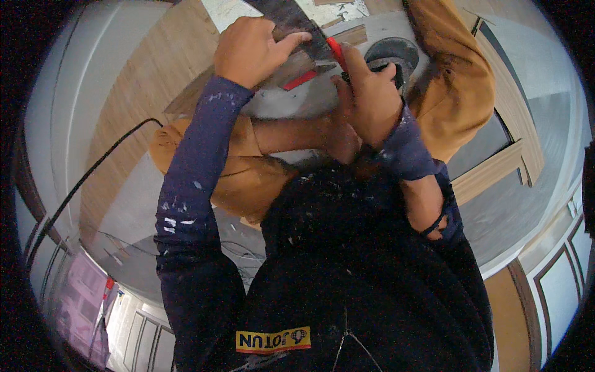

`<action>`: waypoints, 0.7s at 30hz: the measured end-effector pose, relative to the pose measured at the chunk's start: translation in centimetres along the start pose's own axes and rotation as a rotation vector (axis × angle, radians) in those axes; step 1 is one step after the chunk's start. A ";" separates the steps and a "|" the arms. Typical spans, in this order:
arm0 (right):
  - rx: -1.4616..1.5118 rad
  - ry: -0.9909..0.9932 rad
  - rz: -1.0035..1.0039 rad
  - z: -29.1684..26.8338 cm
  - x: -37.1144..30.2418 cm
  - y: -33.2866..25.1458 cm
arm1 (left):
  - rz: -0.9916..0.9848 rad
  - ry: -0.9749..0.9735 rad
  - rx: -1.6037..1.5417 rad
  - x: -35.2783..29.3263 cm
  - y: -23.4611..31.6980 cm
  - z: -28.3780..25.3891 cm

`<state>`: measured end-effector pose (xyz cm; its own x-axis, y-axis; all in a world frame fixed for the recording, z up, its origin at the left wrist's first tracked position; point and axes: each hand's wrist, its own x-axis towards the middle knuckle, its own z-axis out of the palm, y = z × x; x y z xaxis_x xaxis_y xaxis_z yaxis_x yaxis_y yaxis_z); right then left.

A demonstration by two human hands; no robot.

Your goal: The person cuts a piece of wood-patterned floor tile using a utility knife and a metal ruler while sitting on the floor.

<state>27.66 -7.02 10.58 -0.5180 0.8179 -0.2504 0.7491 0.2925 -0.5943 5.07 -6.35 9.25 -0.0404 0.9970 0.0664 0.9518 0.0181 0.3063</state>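
Observation:
My left hand [248, 53] is at the upper middle, fingers curled and thumb stretched across a dark board [286, 17]. My right hand [372, 99] is closed round a red-handled tool [337, 52] beside the board's near corner. The fingers hide most of this tool, so its exact kind does not show. Just below the board, a flat red piece [301, 80] lies by a brown wood offcut [294, 65]. My bent legs in orange-brown trousers [455, 87] surround this spot.
Wood-look planks [145, 59] cover the floor at left. Light wood strips [524, 136] form a frame at right. A dark round object [392, 54] sits beyond my right hand. A black cable [93, 170] curves along the left, and panelled doors [561, 282] are at lower right.

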 end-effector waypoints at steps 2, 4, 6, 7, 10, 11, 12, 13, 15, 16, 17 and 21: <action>-0.004 -0.002 -0.076 -0.3 0.1 1.2 | 0.002 0.008 0.017 0.3 -0.2 0.0; 0.133 0.011 -0.143 -1.0 0.3 2.2 | 0.015 -0.049 -0.042 0.9 -0.1 -0.3; 0.270 0.019 -0.183 -1.4 0.3 2.6 | -0.015 -0.076 -0.066 0.9 0.0 -0.6; 0.227 0.022 -0.216 -1.5 0.2 2.7 | -0.036 -0.111 -0.090 0.8 0.0 -0.7; 0.184 0.070 -0.289 -1.2 0.2 3.4 | -0.035 -0.081 -0.054 0.8 -0.1 -0.5; 0.191 0.116 -0.326 -1.2 0.3 3.5 | -0.034 -0.076 -0.056 0.7 -0.1 -0.4; 0.188 0.116 -0.333 -1.6 0.3 3.3 | -0.021 -0.064 -0.053 0.6 -0.2 -0.4; 0.214 0.065 -0.211 -2.1 0.2 2.9 | -0.007 -0.052 -0.051 0.5 -0.3 -0.4; 0.235 0.020 -0.088 -2.6 0.2 2.7 | -0.003 -0.048 -0.049 0.7 -0.5 -0.3; 0.259 0.060 -0.147 -2.6 0.1 2.8 | 0.003 -0.051 -0.048 0.8 -0.5 -0.3; 0.282 0.101 -0.207 -2.5 0.0 2.9 | 0.009 -0.047 -0.053 0.9 -0.3 -0.3; 0.066 0.193 -0.252 -1.3 -0.3 1.8 | -0.024 -0.089 -0.053 1.1 -0.5 -0.1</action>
<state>29.73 -6.14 10.53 -0.5914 0.8044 0.0568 0.5756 0.4705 -0.6688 4.57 -5.29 9.24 -0.0337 0.9991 -0.0258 0.9334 0.0407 0.3564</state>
